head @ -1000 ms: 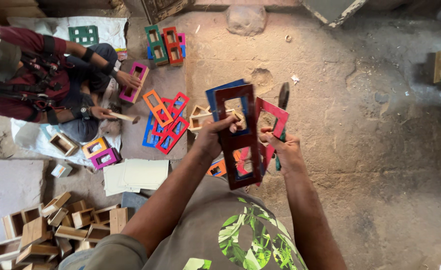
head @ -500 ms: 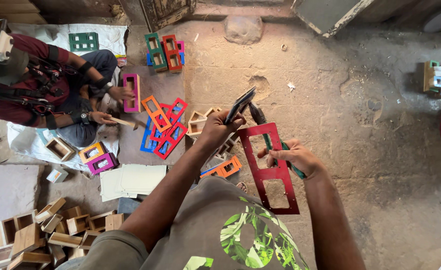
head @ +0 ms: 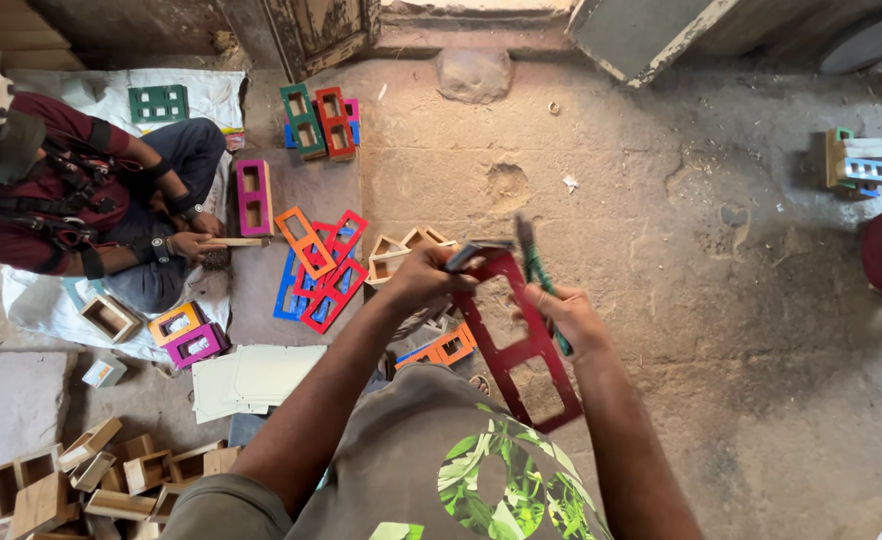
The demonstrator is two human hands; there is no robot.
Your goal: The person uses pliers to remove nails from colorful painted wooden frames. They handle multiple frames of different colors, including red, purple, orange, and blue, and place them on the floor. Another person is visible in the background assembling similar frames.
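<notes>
I have my left hand (head: pixel 423 280) clenched round the top end of a dark red flat wooden frame with rectangular cut-outs (head: pixel 521 345), which hangs slanted over my lap, just above the concrete floor (head: pixel 721 300). My right hand (head: pixel 566 318) is closed on a green-handled tool (head: pixel 539 275) — its working end is too blurred to name — and also touches the frame's right rail. The frame looks thin, light and stiff, likely brittle at its narrow cross-bars, so I'd grip the long side rails. Beside me, a seated person's hand (head: pixel 193 245) holds a wooden stick (head: pixel 236 242) near a heap of painted frames (head: pixel 316 270)
</notes>
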